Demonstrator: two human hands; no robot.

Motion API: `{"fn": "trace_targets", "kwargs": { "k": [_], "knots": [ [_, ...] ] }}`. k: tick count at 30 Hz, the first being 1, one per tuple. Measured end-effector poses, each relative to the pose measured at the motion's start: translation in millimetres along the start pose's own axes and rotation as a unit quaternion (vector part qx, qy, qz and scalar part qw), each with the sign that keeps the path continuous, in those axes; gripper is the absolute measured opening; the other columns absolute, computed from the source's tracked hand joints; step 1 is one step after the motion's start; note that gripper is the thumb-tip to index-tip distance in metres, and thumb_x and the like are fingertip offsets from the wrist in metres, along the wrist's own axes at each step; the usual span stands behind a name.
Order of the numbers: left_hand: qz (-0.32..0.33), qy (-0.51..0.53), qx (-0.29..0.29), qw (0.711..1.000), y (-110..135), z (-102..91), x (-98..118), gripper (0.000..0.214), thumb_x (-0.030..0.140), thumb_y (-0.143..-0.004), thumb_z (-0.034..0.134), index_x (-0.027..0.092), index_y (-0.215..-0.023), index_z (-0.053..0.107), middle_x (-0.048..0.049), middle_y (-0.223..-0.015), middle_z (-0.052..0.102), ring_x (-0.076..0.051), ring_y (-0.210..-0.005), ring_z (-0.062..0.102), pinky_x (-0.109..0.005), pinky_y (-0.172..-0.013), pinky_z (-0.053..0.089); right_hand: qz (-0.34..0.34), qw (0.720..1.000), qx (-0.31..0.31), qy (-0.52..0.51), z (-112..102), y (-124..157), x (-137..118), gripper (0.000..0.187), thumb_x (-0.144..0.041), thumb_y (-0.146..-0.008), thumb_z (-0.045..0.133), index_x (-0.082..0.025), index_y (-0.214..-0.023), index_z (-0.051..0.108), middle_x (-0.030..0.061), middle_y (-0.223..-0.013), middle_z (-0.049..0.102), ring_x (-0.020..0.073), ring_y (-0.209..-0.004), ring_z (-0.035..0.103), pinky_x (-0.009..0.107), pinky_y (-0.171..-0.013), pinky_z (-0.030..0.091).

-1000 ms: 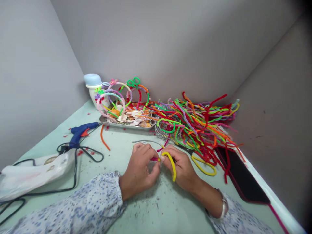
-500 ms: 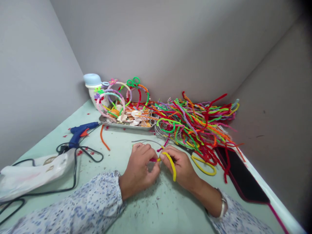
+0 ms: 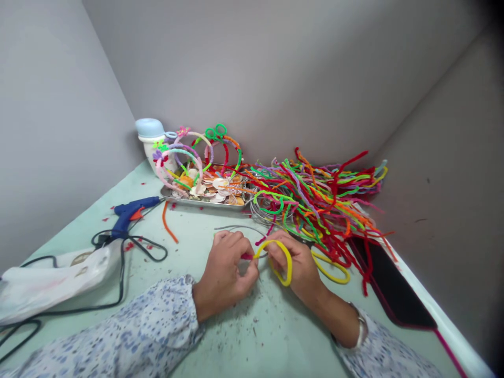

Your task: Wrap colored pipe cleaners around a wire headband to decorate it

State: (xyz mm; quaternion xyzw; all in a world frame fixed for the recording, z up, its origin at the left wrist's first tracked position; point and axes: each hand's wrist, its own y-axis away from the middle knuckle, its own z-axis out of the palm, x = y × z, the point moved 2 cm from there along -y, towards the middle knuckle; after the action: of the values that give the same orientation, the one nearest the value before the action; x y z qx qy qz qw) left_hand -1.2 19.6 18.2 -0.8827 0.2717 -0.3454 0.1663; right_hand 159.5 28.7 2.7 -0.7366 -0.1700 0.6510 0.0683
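Yellow stem [image 3: 289,265] — a winding step, I judge: left hand [image 3: 228,270] pinching pink stem [image 3: 247,256], right hand [image 3: 303,270] curled on yellow — next turn needs tension.

Craft workspace, likely: glue gun [image 3: 125,218], heaped pipe cleaners [image 3: 315,194], decorated headbands [image 3: 211,152] on table [image 3: 220,341].
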Motion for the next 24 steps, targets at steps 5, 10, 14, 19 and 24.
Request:
{"fn": "trace_targets", "kwargs": {
  "k": [5, 10, 14, 19, 24],
  "knots": [
    [-0.007, 0.005, 0.004, 1.0, 0, -0.5, 0, 0.009, 0.015, -0.076, 0.052, 0.02, -0.071, 0.046, -0.0006, -0.072, 0.052, -0.018, -0.074, 0.049, -0.037, -0.077, 0.036, 0.046, 0.991, 0.028, -0.12, -3, 0, 11, 0.036, -0.044, -0.092, 0.048, -0.019, -0.08, 0.07, 0.0002, -0.067, 0.055, 0.01, -0.052, 0.047, 0.025, -0.051, 0.038],
    [-0.029, 0.032, 0.014, 0.999, 1, -1.0, -2, 0.01, 0.013, -0.076, 0.052, 0.02, -0.072, 0.046, 0.0007, -0.071, 0.051, -0.017, -0.073, 0.049, -0.036, -0.077, 0.036, 0.023, 0.994, 0.021, -0.103, -3, 0, 9, 0.026, -0.04, -0.089, 0.055, -0.021, -0.102, 0.067, 0.0023, -0.08, 0.063, 0.0098, -0.053, 0.049, 0.024, -0.049, 0.041],
    [-0.048, 0.05, 0.023, 0.997, 1, 0.1, -5, 0.01, 0.015, -0.079, 0.052, 0.02, -0.072, 0.047, 0.0012, -0.071, 0.051, -0.017, -0.073, 0.049, -0.035, -0.075, 0.036, -0.078, 0.996, -0.002, 0.05, 0, 4, -5, 0.009, -0.027, -0.085, 0.061, -0.022, -0.091, 0.066, 0.0034, -0.088, 0.061, 0.0147, -0.074, 0.058, 0.027, -0.064, 0.048],
    [-0.053, 0.056, 0.029, 0.997, 2, 0.0, -6, 0.01, 0.015, -0.081, 0.053, 0.02, -0.073, 0.049, 0.0012, -0.071, 0.051, -0.017, -0.073, 0.049, -0.034, -0.075, 0.037, -0.153, 0.977, -0.022, 0.148, 4, 7, -12, 0.013, -0.017, -0.085, 0.059, -0.022, -0.094, 0.065, 0.005, -0.095, 0.058, 0.0166, -0.084, 0.06, 0.029, -0.071, 0.051],
    [-0.038, 0.083, 0.018, 0.996, 2, -2.5, -5, 0.004, 0.018, -0.084, 0.051, 0.019, -0.08, 0.054, -0.0011, -0.077, 0.053, -0.018, -0.079, 0.051, -0.035, -0.078, 0.038, -0.149, 0.972, -0.017, 0.178, 3, 6, -7, 0.017, -0.015, -0.086, 0.056, -0.024, -0.098, 0.065, 0.0051, -0.098, 0.06, 0.0165, -0.086, 0.061, 0.029, -0.075, 0.051]
  ]
}}
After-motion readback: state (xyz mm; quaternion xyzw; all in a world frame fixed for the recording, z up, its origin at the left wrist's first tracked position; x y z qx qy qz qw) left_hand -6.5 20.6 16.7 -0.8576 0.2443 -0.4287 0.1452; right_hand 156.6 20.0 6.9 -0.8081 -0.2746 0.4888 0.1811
